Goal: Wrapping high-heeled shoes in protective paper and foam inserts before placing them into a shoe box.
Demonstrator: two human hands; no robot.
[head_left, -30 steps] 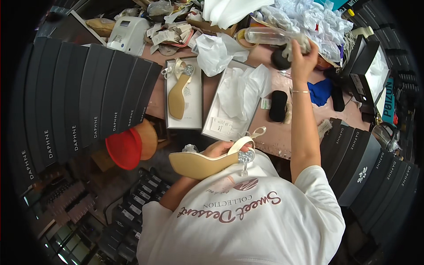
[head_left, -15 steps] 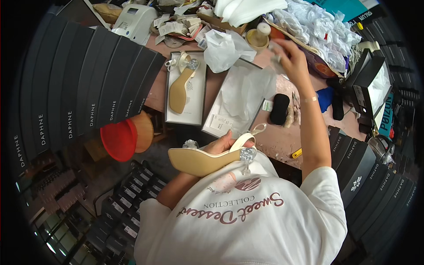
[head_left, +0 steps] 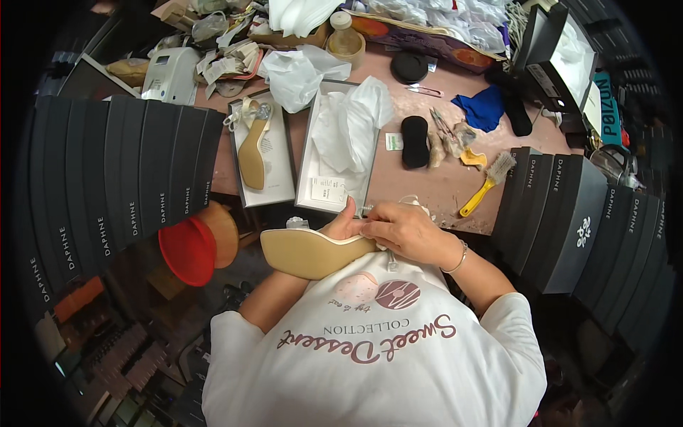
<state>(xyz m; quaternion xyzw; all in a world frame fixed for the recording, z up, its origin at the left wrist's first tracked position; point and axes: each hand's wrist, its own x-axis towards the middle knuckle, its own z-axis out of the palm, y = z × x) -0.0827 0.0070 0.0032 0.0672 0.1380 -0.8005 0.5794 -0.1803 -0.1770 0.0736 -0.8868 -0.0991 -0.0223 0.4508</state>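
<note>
**Held sandal (head_left: 307, 255) in front of the bench (head_left: 388, 181), both hands at it**

We have it over our white shirt (head_left: 356, 384), tan sole facing the camera, toe end to our left, clear heel (head_left: 392, 262) to our right. Left hand (head_left: 341, 226) is closed around the middle from behind, thumb up; most of its fingers are hidden by the sole. Right hand (head_left: 404, 231) is at the heel end, fingers bunched narrow, next to the left thumb. Can't tell what the fingertips pinch; the hand itself covers the spot. A bit of pale strap (head_left: 413, 202) shows just past it.

Just beyond our hands, on the bench: second sandal (head_left: 252, 153) lies sole-up in the left box tray (head_left: 282, 186). Right box tray (head_left: 304, 181), just beside it, holds white tissue paper (head_left: 345, 132) and a white tag (head_left: 329, 189) near its close end.

Right of the trays: black oval pad (head_left: 415, 142), then blue cloth (head_left: 480, 108) farther back. Yellow-handled brush (head_left: 479, 196) lies near the bench's close edge, beside the right box stack (head_left: 555, 213). Left box stack (head_left: 114, 164), dark grey, stands on our other side, with a red stool seat (head_left: 187, 245) just below it.
</note>
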